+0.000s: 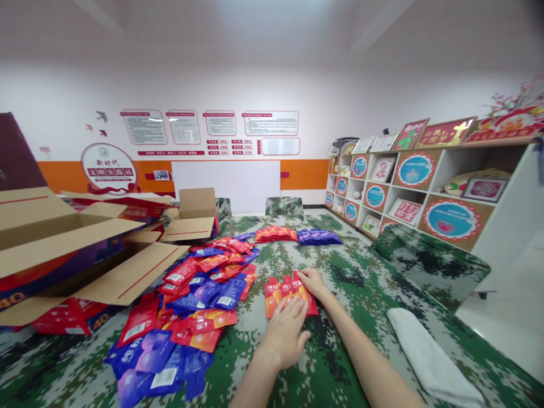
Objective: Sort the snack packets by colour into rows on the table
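Overlapping red packets (274,290) lie in a short row on the camouflage tablecloth in front of me. My left hand (284,333) rests palm down over their lower part, fingers stretched out and the thumb apart. At the top right corner of the rightmost packet, my right hand (313,283) has its fingers bent round the edge; the fingertips are partly hidden. Left of my hands spreads a loose heap of red and blue packets (199,292). Farther back stand a neat row of red packets (276,233) and, beside it, a row of blue packets (318,236).
Open cardboard boxes (63,243) crowd the table's left side, their flaps reaching over the heap. A folded white cloth (429,354) lies at the right. Chairs with camouflage covers (429,263) stand around the table. White shelves (385,198) line the right wall.
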Demonstrator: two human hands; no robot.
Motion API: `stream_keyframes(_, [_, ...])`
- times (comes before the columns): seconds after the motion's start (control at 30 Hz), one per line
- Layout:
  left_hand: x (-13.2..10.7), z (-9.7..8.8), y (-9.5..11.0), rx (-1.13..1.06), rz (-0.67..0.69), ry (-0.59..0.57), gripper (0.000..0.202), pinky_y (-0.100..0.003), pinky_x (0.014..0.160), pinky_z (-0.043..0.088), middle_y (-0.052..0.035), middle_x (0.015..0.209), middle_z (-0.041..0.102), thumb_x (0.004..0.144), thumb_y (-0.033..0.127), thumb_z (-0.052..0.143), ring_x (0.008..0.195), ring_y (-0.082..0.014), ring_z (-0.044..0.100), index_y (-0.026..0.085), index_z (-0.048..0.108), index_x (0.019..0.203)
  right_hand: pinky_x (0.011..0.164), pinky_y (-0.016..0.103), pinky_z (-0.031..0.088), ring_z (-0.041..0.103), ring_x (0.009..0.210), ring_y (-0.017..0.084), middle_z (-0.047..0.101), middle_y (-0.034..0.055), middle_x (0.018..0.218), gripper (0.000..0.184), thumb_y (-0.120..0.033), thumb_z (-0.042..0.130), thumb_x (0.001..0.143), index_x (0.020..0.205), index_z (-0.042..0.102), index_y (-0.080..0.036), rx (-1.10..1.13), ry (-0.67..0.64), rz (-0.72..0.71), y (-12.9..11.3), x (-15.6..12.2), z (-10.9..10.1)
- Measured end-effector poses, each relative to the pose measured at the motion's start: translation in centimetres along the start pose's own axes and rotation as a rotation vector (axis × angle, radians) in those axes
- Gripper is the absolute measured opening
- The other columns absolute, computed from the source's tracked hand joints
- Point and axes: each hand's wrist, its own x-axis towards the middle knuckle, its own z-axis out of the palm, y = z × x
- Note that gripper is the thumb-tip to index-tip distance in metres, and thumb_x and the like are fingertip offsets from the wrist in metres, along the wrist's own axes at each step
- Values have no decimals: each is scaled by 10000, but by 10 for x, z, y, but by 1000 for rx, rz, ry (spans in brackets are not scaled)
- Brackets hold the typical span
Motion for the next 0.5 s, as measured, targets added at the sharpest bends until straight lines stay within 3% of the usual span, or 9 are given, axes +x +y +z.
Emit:
stream_keyframes(0.2, [2,5,7,23,20,17,526,-417,1090,148,-45,1370,382,843,418,402,1273,-214,301,235,335,1332,559,201,318,518,585,113,637,35,640,321,-335,420,805,619,612,-156,-270,20,18,-25,-12,-8])
stream_keyframes(0.5, [-2,2,5,60,25,52,512,-446,1098,97,-70,1346,413,834,414,425,1261,-217,324,223,372,1306,701,231,380,581,768,167,658,90,792,266,-266,431,814,736,664,-163,-518,38,85,-39,-20,-13])
